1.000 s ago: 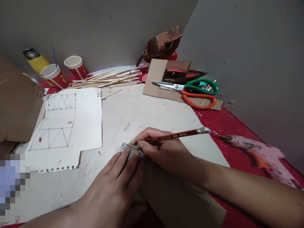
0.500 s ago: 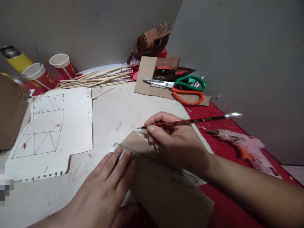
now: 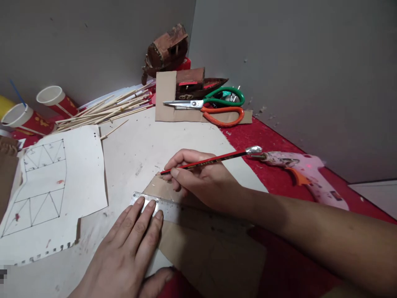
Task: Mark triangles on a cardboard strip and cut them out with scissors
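My right hand (image 3: 198,178) pinches a red-and-black pencil (image 3: 211,160), its silvery end pointing right. The pencil's tip touches or hovers just over the upper corner of a piece of brown cardboard (image 3: 214,256). Across that cardboard lies a clear ruler (image 3: 173,212). My left hand (image 3: 130,240) rests flat with its fingers stretched out, fingertips pressing on the ruler's left end. The ruler's right part is in the shadow of my right arm. A sheet of paper (image 3: 83,174) with truss-like line drawings lies left of my left hand.
Scissors (image 3: 195,104) with green and orange handles lie on an L-shaped cardboard piece (image 3: 166,89), near brown model boats (image 3: 167,47). A pink glue gun (image 3: 307,169) is on the right. Thin wooden sticks (image 3: 114,108) and paper cups (image 3: 52,99) stand back left.
The view has shifted right. The pencil's tip has come to the cardboard's upper corner. The ruler has slid down from that corner and lies more level, with my left hand still on it.
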Available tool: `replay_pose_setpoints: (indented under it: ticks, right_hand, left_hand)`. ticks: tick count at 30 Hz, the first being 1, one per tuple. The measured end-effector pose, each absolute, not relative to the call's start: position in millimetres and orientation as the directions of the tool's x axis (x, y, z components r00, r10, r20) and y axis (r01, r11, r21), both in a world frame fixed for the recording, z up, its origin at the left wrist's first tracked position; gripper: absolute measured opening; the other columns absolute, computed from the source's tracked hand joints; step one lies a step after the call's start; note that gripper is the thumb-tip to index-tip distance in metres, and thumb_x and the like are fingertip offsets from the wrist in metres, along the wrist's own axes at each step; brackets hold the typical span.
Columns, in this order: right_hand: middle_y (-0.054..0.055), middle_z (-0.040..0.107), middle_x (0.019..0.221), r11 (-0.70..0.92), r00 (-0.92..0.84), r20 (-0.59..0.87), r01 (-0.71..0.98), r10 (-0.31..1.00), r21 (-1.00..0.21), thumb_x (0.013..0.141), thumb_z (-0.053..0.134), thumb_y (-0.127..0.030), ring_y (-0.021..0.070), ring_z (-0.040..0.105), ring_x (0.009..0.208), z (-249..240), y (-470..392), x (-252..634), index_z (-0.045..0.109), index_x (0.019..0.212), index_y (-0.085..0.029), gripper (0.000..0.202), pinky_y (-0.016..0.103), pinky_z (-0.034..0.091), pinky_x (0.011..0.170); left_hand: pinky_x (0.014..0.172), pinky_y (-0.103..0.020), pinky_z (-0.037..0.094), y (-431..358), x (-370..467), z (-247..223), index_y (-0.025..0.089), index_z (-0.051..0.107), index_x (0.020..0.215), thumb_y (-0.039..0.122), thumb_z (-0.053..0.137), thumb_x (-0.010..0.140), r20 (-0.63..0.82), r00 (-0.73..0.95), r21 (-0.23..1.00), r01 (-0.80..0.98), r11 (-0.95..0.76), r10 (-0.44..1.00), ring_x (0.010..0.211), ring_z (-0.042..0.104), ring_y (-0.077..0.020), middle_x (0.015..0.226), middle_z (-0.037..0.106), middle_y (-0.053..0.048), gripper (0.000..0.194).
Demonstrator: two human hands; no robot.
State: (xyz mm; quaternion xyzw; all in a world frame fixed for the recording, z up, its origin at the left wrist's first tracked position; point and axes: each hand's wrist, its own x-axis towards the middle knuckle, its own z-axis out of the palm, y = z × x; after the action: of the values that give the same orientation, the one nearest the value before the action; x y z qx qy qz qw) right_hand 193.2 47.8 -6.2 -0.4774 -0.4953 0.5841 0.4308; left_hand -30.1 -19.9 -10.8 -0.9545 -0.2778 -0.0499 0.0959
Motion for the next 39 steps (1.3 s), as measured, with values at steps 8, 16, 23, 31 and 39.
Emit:
replay_pose_setpoints:
  ticks: [8, 16, 23, 31, 39]
  right_hand:
    - [0.001, 0.064, 0.065, -0.103, -0.195, -0.112, 0.056, 0.974, -0.993, 0.074, 0.055, -0.020, 0.0117, 0.048, 0.053, -8, 48, 193, 0.061, 0.075, -0.019, 0.005, 0.023, 0.036, 0.047]
    - [0.004, 0.073, 0.076, -0.047, -0.273, -0.089, 0.154, 0.958, -0.987, 0.079, 0.056, -0.018, 0.0143, 0.059, 0.061, -9, 47, 189, 0.068, 0.079, -0.017, 0.013, 0.024, 0.044, 0.054]
    - [0.002, 0.076, 0.078, -0.009, -0.350, -0.095, 0.239, 0.932, -0.971, 0.079, 0.056, -0.014, 0.0147, 0.064, 0.066, -12, 45, 184, 0.076, 0.085, -0.019, 0.021, 0.025, 0.046, 0.058]
    - [0.001, 0.076, 0.079, 0.021, -0.370, -0.083, 0.266, 0.925, -0.964, 0.081, 0.055, -0.016, 0.0145, 0.065, 0.068, -16, 48, 179, 0.073, 0.084, -0.019, 0.019, 0.025, 0.048, 0.061]
    - [0.000, 0.071, 0.070, 0.098, -0.404, -0.056, 0.349, 0.913, -0.932, 0.080, 0.052, -0.011, 0.0118, 0.058, 0.061, -12, 53, 176, 0.072, 0.080, -0.017, 0.020, 0.023, 0.042, 0.056]
  left_hand:
    - [0.096, -0.047, 0.052, -20, -30, -10, 0.005, 0.056, 0.136, 0.059, 0.063, 0.084, 0.144, 0.849, -0.188, 0.528, -0.828, 0.508, 0.132, 0.053, -0.0384, 0.142, 0.059, -0.019, 0.075]
    - [0.094, -0.047, 0.055, -18, -28, -7, 0.003, 0.057, 0.134, 0.059, 0.065, 0.082, 0.133, 0.853, -0.193, 0.522, -0.831, 0.505, 0.130, 0.055, -0.0398, 0.140, 0.060, -0.021, 0.076]
    - [0.094, -0.047, 0.056, -18, -29, -8, 0.003, 0.057, 0.134, 0.060, 0.063, 0.084, 0.133, 0.854, -0.195, 0.521, -0.831, 0.503, 0.130, 0.055, -0.0396, 0.140, 0.060, -0.021, 0.076]
    - [0.096, -0.047, 0.056, -19, -30, -8, 0.004, 0.057, 0.135, 0.058, 0.063, 0.085, 0.138, 0.847, -0.173, 0.531, -0.830, 0.513, 0.133, 0.053, -0.0394, 0.142, 0.058, -0.022, 0.074]
    - [0.092, -0.048, 0.059, -17, -28, -6, 0.004, 0.058, 0.133, 0.058, 0.065, 0.084, 0.115, 0.851, -0.168, 0.525, -0.834, 0.512, 0.131, 0.055, -0.0407, 0.140, 0.059, -0.023, 0.074]
